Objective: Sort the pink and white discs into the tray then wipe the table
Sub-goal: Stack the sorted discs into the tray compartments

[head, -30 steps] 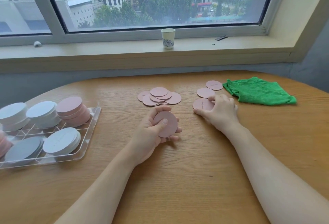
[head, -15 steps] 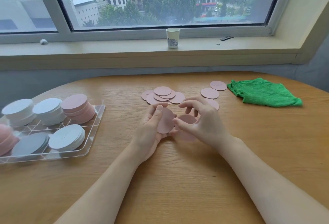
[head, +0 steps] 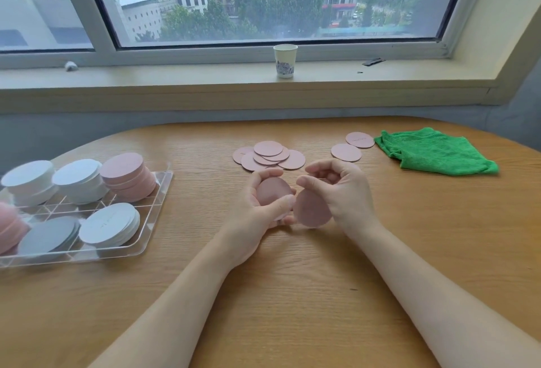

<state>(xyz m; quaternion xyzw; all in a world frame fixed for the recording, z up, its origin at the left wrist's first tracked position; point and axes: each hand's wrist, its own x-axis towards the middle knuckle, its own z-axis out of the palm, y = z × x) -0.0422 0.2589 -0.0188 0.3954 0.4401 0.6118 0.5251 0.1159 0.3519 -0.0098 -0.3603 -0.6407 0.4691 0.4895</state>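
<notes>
My left hand (head: 257, 206) grips a small stack of pink discs (head: 273, 192) above the table's middle. Just right of it, my right hand (head: 342, 192) pinches one pink disc (head: 311, 209), tilted, its edge close to the stack. A loose pile of pink discs (head: 268, 155) lies on the table behind my hands. Two single pink discs (head: 346, 152) (head: 360, 139) lie further right. The clear tray (head: 152, 221) at the left holds stacks of white discs (head: 79, 180) and pink discs (head: 126, 174). A green cloth (head: 433, 151) lies at the far right.
The wooden table (head: 292, 294) has a rounded far edge below a windowsill. A paper cup (head: 284, 60) stands on the sill. The tray's left end runs out of view, with another pink stack (head: 8, 227) there.
My right hand lifted a pink disc from the table at the right and brought it left to the stack in my left hand. The view has shifted slightly.
</notes>
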